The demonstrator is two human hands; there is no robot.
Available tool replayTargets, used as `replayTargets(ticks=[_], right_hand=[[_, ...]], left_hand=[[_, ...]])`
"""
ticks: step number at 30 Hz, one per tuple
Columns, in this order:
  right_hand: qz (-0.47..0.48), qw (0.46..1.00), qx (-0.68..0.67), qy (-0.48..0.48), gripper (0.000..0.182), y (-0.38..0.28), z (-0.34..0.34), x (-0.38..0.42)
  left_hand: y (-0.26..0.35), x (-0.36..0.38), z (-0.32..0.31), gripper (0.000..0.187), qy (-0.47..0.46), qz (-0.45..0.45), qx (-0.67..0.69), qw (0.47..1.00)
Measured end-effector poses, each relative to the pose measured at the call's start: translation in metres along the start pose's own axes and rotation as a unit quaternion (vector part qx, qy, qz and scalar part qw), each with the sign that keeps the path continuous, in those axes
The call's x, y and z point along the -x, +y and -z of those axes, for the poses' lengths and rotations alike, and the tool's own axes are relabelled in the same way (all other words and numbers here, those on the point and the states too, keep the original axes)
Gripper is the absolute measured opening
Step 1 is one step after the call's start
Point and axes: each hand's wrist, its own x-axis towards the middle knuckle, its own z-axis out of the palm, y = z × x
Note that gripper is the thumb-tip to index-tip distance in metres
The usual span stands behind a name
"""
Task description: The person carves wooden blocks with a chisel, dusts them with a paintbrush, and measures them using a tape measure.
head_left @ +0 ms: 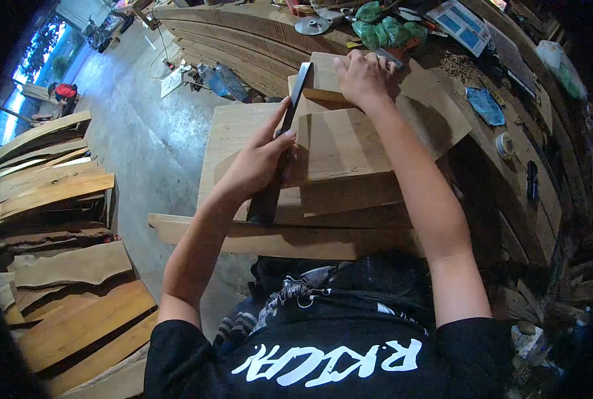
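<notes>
My left hand [260, 159] is closed around a long, flat metal bar [299, 86], thumb on one side and fingers on the other. The bar slants over the boards, its far end bright and its near part dark. My right hand [366, 78] bends its fingers over a pale wooden piece [324, 72] at the far side of the stack. A grey edge shows by its fingertips; what it is cannot be made out. Below both hands lie wide, light-brown boards [350, 143], stacked unevenly. A narrow plank [310, 241] runs across the near side, close to my body.
Stacked planks [77, 193] lie on the floor at left. A long timber pile [243, 40] stands beyond the boards. Green plastic bags [383, 30], a printed sheet [459, 26], a blue scrap [485, 106] and a tape roll [505, 145] lie at right.
</notes>
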Motion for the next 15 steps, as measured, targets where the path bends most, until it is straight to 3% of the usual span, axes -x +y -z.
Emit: replayTargets(ticks=[7, 13, 15], right_hand=[[0.004, 1.0, -0.022, -0.002, 0.049, 0.002, -0.004, 0.0], [0.006, 1.0, 0.007, 0.009, 0.049, 0.003, -0.007, -0.004], [0.006, 1.0, 0.009, 0.007, 0.049, 0.003, -0.007, -0.004]], left_hand=[[0.014, -0.024, -0.007, 0.062, 0.042, 0.011, -0.074, 0.996], [0.005, 0.0, -0.003, 0.062, 0.044, -0.01, -0.077, 0.996], [0.006, 0.02, -0.005, 0.062, 0.051, 0.033, -0.037, 0.997]])
